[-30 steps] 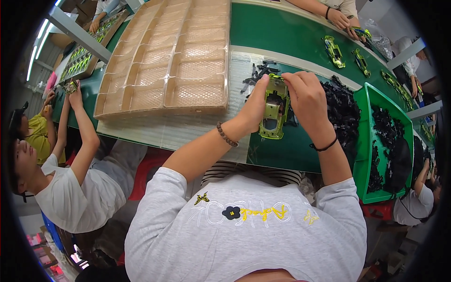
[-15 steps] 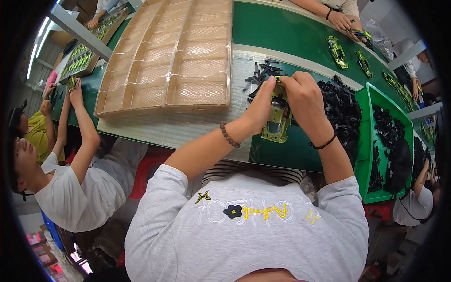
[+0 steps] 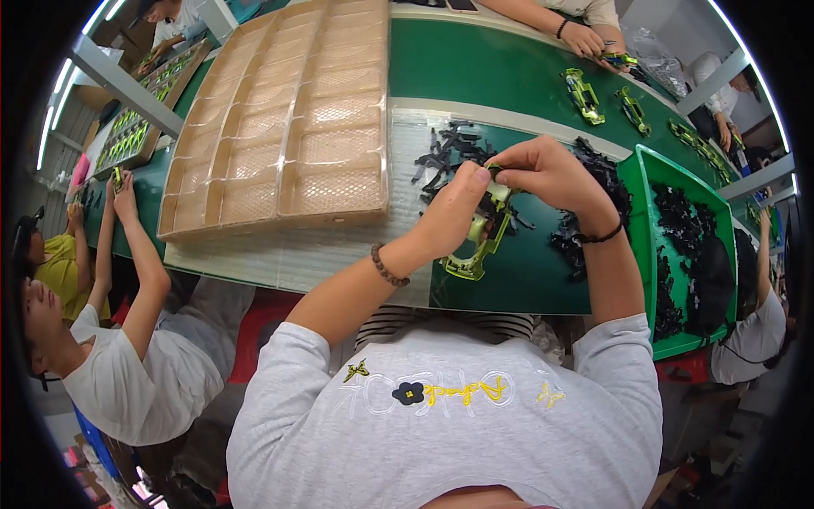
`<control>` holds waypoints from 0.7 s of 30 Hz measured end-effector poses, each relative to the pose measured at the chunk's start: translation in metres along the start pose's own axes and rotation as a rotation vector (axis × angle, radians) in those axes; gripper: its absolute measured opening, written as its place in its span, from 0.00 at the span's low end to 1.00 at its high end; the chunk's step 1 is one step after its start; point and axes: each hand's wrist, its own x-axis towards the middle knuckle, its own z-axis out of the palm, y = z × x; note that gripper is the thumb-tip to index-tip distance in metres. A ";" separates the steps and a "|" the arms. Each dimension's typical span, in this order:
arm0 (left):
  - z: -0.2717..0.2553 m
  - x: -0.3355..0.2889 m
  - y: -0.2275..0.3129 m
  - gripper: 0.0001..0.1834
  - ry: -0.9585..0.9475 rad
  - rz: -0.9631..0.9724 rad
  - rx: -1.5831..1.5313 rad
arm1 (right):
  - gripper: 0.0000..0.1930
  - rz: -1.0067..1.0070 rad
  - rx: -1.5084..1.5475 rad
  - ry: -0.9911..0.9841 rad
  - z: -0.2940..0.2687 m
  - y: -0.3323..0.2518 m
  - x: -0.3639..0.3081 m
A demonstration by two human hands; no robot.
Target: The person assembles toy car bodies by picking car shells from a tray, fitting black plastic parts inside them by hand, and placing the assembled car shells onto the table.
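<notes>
A yellow-green toy car body shell (image 3: 483,248) is held tilted above the green work mat, its lower end pointing toward me and to the left. My left hand (image 3: 454,208) grips it along its left side, thumb near the far end. My right hand (image 3: 551,174) is closed, thumb and forefinger pinched at that same far end. A small dark piece seems to sit between the fingertips, too small to make out. Behind my hands lies a loose pile of small black plastic parts (image 3: 445,153), and another heap of black parts (image 3: 600,165) is beyond my right wrist.
To the left stands a large brown tray with a clear compartmented insert (image 3: 335,161). A green bin (image 3: 638,246) of black parts is at the right. Across the table, a co-worker's hands (image 3: 589,42) work near several green car shells (image 3: 583,95). Another person sits at left.
The car shell has tilted, its near end swinging left, and now shows a different side with openings. My right hand has turned at the far end. The whole view has shifted slightly.
</notes>
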 end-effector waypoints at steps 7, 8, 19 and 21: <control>-0.017 0.006 0.010 0.19 0.374 0.113 -0.127 | 0.11 0.091 0.243 0.214 -0.023 0.028 0.038; -0.018 0.010 0.012 0.19 0.370 0.120 -0.127 | 0.11 0.127 0.368 0.343 -0.034 0.039 0.050; -0.022 0.018 -0.004 0.14 0.537 0.441 0.018 | 0.10 0.259 1.015 0.979 -0.133 0.137 0.151; -0.026 0.017 -0.003 0.14 0.559 0.452 0.027 | 0.10 0.271 1.107 0.935 -0.127 0.137 0.158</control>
